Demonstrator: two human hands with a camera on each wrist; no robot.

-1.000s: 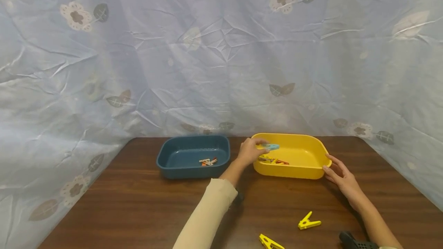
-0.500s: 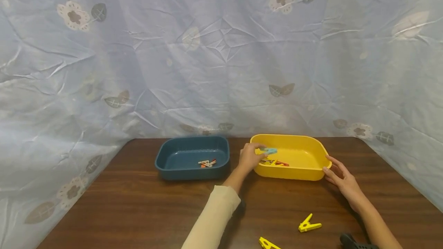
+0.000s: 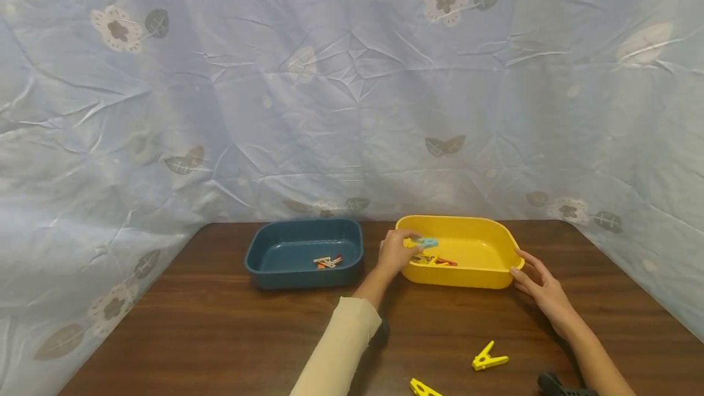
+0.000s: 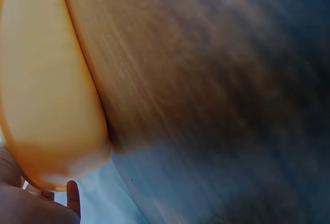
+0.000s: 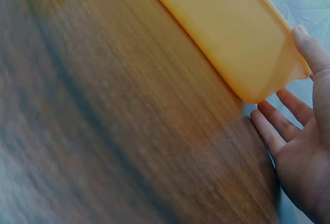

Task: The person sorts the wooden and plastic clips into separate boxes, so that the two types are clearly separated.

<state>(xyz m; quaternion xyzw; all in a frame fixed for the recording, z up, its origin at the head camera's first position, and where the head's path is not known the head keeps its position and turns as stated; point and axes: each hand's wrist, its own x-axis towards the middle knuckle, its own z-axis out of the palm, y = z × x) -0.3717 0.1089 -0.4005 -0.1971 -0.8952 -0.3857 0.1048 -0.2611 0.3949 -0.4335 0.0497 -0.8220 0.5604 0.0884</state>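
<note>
In the head view my left hand [image 3: 397,252] is over the left end of a yellow bin [image 3: 467,277]. It pinches a light blue clothespin [image 3: 428,242] between thumb and fingers, low inside the bin. Beneath lie several yellow and red clothespins [image 3: 442,261], partly hidden by the hand and the near wall. At the bin's right corner, my right hand [image 3: 541,289] grips the rim. The right wrist view shows its thumb on the rim and its other fingers [image 5: 278,123] round the outside of the corner. The left wrist view shows only part of the left hand [image 4: 38,203], and its clothespin is hidden there.
A blue bin [image 3: 305,280] with several small white and orange-red clothespins [image 3: 328,262] stands left of the yellow one. Two yellow clothespins lie on the wooden table [image 3: 220,335] nearer me, one open-legged clothespin [image 3: 488,357] and one clothespin [image 3: 423,387] cut by the frame edge.
My left hand has lowered slightly into the yellow bin with the light blue clothespin. My right hand keeps its place at the bin's corner. The head view has shifted a little.
</note>
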